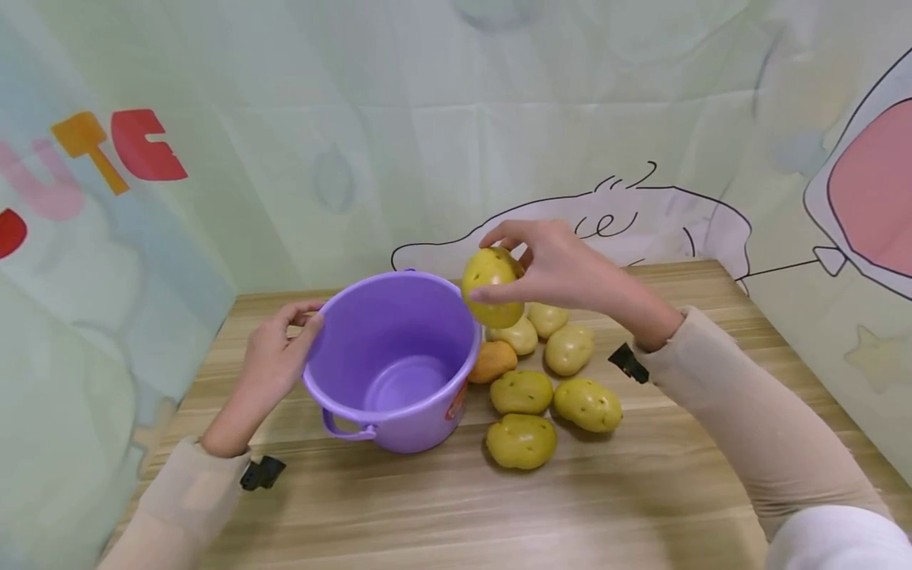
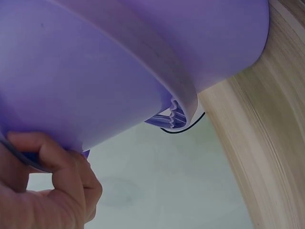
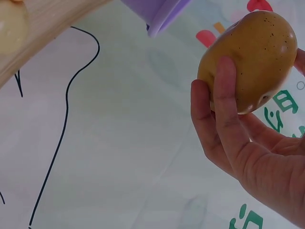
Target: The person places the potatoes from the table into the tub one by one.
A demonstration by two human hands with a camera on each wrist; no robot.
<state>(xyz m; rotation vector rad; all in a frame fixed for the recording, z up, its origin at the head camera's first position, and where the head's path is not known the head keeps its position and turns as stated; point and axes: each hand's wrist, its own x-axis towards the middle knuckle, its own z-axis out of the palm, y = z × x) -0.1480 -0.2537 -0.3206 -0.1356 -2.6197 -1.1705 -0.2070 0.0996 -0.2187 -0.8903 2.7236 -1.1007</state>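
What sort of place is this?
Probably a small curtained-off booth: creased, cartoon-printed fabric hangs behind and beside a wood-grain table bearing a purple bucket and potatoes.

One purple bucket (image 1: pixel 416 429), seven visible yellow potatoes (image 1: pixel 522 392), one orange object (image 1: pixel 493 362).

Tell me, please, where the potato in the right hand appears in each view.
Head: the potato is near the centre, overlapping the right edge of the purple bucket.
Left wrist: not in it.
Right wrist: upper right, in the right hand.
Shared landmark: the bucket, also at the top of both wrist views.
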